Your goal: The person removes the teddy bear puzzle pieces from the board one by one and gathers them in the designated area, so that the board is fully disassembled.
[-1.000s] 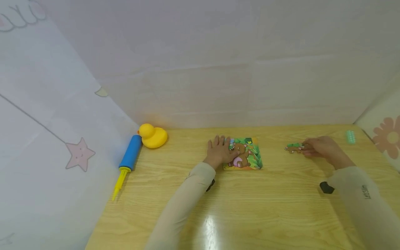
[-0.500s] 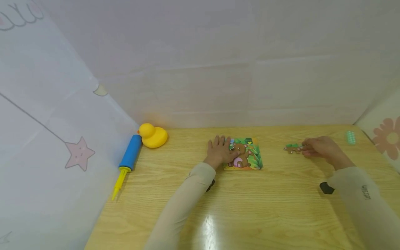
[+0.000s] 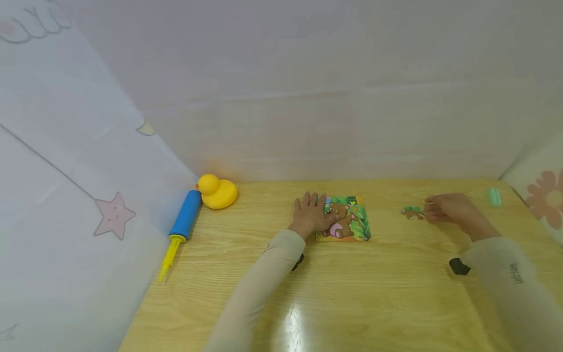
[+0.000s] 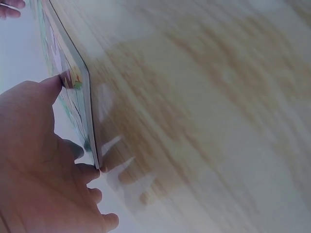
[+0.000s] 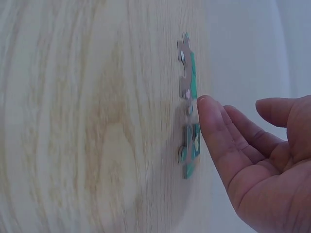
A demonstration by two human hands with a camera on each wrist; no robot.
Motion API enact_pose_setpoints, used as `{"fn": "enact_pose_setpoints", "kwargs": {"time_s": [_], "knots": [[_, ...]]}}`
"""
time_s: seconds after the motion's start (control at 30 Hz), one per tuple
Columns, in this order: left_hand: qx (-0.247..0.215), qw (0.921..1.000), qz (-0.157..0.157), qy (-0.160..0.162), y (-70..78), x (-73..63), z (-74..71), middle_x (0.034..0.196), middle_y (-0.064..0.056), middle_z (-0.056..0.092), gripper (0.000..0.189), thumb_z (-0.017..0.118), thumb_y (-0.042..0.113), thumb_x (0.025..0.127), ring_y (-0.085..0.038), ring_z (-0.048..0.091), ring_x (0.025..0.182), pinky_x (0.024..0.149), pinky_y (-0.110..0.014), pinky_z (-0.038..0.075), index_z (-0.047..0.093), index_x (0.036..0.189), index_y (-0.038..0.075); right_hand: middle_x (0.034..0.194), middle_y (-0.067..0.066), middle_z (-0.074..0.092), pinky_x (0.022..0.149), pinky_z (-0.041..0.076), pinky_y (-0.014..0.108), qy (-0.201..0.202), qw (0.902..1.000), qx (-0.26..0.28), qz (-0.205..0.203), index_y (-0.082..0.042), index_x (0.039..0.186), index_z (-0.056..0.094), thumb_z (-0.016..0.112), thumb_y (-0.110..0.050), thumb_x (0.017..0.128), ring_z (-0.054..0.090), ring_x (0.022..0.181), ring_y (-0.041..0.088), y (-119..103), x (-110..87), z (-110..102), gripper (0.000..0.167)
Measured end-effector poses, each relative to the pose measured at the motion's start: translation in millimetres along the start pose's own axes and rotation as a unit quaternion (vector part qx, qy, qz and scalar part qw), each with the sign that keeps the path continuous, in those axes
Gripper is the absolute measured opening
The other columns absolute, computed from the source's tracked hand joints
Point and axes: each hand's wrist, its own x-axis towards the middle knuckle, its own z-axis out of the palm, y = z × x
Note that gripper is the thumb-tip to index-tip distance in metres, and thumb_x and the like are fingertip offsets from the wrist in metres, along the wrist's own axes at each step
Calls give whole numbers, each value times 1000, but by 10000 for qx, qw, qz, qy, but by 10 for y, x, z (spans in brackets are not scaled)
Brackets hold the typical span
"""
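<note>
My left hand rests with spread fingers on the left part of a jigsaw puzzle board that pictures a brown bear among green leaves. In the left wrist view the thumb and fingertips lie against the board's face and edge. My right hand is beside loose brown and green jigsaw pieces on the table. From the right wrist, one jigsaw piece lies near the fingertips and another sits below it. Thumb and fingers stand apart with nothing between them. Whether a fingertip touches a piece, I cannot tell.
A yellow rubber duck and a blue and yellow hand pump are at the back left of the wooden table. A small green bumpy item lies at the far right. Cloth-covered walls enclose the back and sides.
Both hands stay in about the same places, the left on the board and the right by the loose pieces. The head view has shifted very slightly.
</note>
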Motion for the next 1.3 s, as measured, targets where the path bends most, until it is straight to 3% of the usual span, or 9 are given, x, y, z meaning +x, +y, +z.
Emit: {"fn": "enact_pose_setpoints", "kwargs": {"time_s": [0.3, 0.5, 0.93, 1.3], "knots": [[-214, 9997, 79, 98, -44, 2, 20, 172, -5, 15, 84, 40, 70, 99, -28, 8, 160, 128, -57, 9, 16, 164, 25, 143, 34, 53, 88, 60, 26, -18, 9997, 208, -161, 16, 151, 32, 37, -33, 111, 72, 92, 1, -137, 107, 241, 63], [-98, 9998, 59, 181, -128, -4, -22, 172, -6, 16, 82, 41, 69, 99, -28, 9, 160, 128, -57, 11, 19, 164, 24, 149, 35, 46, 91, 59, 30, -196, 9986, 447, -189, 13, 152, 33, 38, -32, 111, 73, 96, 4, -322, 278, 518, 61], [-302, 9994, 134, 101, -234, -39, -60, 173, -6, 12, 81, 41, 70, 99, -29, 8, 160, 127, -58, 10, 16, 164, 30, 145, 35, 50, 97, 57, 36, -429, 9959, 661, -432, 10, 150, 40, 40, -30, 110, 71, 112, 25, -755, 476, 1084, 57], [-258, 9995, 137, -91, -312, -17, -71, 173, -2, 10, 77, 42, 68, 99, -27, 7, 160, 127, -57, 10, 18, 164, 33, 130, 30, 64, 86, 61, 29, -593, 9949, 747, -329, 11, 143, 49, 45, -24, 109, 73, 89, 12, -1043, 602, 1530, 50]]}}
